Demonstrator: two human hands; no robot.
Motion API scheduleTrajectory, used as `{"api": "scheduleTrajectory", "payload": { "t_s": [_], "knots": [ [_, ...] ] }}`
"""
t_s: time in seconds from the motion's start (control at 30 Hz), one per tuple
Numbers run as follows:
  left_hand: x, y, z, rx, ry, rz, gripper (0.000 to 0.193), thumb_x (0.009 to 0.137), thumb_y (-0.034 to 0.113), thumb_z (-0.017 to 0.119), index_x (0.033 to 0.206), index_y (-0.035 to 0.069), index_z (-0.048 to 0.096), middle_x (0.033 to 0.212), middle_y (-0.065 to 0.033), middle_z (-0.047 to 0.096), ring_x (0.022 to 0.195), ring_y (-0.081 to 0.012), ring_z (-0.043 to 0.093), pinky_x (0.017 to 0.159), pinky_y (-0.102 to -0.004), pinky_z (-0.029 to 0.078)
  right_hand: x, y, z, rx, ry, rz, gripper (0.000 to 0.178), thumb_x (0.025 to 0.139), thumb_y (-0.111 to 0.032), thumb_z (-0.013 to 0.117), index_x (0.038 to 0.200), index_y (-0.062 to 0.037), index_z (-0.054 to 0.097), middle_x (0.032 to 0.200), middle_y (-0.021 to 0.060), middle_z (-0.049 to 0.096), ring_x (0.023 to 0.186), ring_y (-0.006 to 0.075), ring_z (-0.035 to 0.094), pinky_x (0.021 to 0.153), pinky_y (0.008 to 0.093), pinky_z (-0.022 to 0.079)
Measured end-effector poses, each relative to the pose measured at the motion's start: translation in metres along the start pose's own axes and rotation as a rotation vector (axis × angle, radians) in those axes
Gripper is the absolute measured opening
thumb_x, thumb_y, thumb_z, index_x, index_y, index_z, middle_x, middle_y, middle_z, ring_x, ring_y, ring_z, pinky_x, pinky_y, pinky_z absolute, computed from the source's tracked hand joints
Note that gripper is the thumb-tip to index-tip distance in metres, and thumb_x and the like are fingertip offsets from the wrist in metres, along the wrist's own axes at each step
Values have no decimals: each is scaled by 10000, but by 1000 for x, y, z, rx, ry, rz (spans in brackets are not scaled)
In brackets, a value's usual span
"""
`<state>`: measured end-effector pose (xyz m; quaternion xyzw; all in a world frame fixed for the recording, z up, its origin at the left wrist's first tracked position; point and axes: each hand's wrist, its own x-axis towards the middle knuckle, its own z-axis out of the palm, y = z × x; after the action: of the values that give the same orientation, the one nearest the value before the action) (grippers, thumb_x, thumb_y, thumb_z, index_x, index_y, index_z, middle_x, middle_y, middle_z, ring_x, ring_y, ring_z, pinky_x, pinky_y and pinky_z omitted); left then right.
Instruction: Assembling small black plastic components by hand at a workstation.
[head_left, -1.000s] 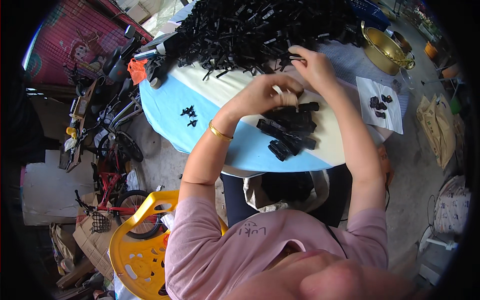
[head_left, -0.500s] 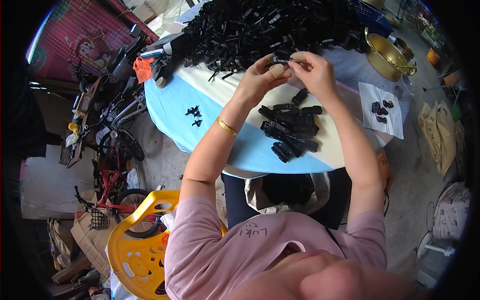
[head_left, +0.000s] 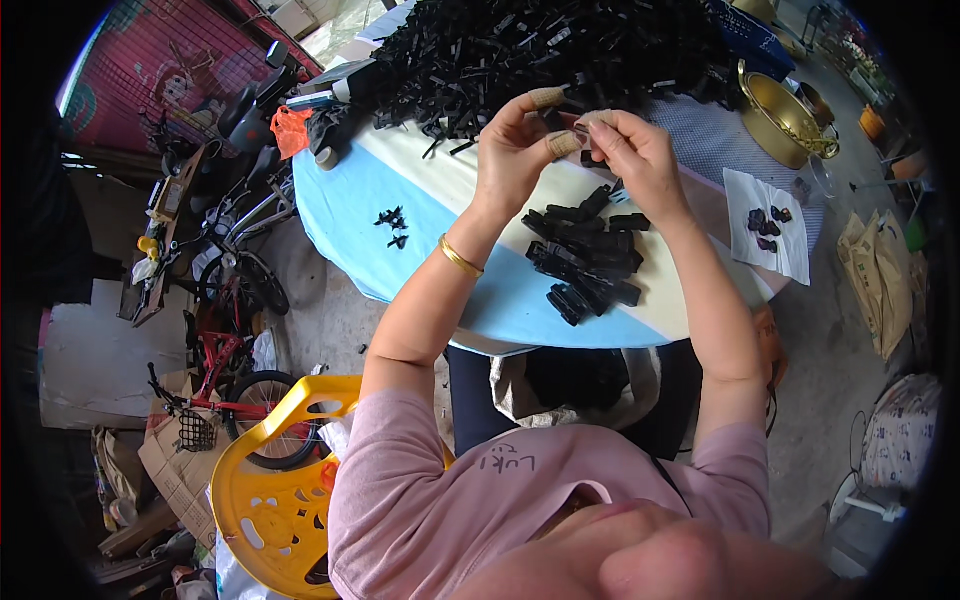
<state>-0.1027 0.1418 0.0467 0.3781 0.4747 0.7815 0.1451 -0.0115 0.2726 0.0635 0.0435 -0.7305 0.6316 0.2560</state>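
Note:
My left hand (head_left: pixel 510 160) is over the table with thumb and forefinger spread, both wrapped in tan finger covers; nothing shows between them. Close beside it, my right hand (head_left: pixel 640 160) is pinched, with a small black plastic piece (head_left: pixel 592 158) showing under its fingertips. A tan cover is on a right fingertip too. Below the hands lies a small heap of black plastic parts (head_left: pixel 585 255). Beyond them rises a large pile of similar black parts (head_left: pixel 540 50). A few tiny black pieces (head_left: pixel 392 226) lie on the blue part of the cloth to the left.
White paper (head_left: pixel 760 220) with several dark pieces lies on the right, near a gold-coloured pot (head_left: pixel 775 125). An orange plastic bag (head_left: pixel 290 132) is at the table's left edge. A yellow chair (head_left: pixel 270 500) and a red bicycle (head_left: pixel 225 365) stand on the left.
My hands have come apart: the left thumb and forefinger have spread from their pinch. My right hand has turned and dropped slightly, with the small piece at its fingertips.

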Motion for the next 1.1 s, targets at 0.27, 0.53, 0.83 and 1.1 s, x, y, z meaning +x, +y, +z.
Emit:
{"api": "scheduleTrajectory", "payload": {
  "t_s": [0.27,0.53,0.83,1.1],
  "knots": [
    [-8,3,12,117,-21,93,263,740,-62,634,985,-36,543,887,-76,613,798,-120,596,731,-244,510,-2,3,0,-119,-59,-22,152,863,-102,524,858,17,619,654,1,569,593,41,497,537,170,399],
    [-12,9,12,436,-28,164,221,732,-27,658,929,-37,557,858,-71,623,760,-113,605,710,-236,508,-3,5,1,-210,-46,3,147,847,-104,539,797,10,618,573,9,551,529,42,474,466,195,359],
    [-4,6,7,119,-77,-34,355,778,-6,621,1109,-33,494,962,-94,602,869,-141,584,771,-250,491,1,0,-16,239,-78,255,147,873,-148,522,893,-29,607,648,-40,509,499,-17,362,409,121,233],
    [-17,14,24,866,-121,168,594,757,-1,641,1275,-12,349,1043,-138,588,950,-189,591,810,-283,472,-1,9,-5,-324,19,-69,172,764,-147,670,837,5,633,717,28,632,630,64,569,577,191,455]
  ]
}}
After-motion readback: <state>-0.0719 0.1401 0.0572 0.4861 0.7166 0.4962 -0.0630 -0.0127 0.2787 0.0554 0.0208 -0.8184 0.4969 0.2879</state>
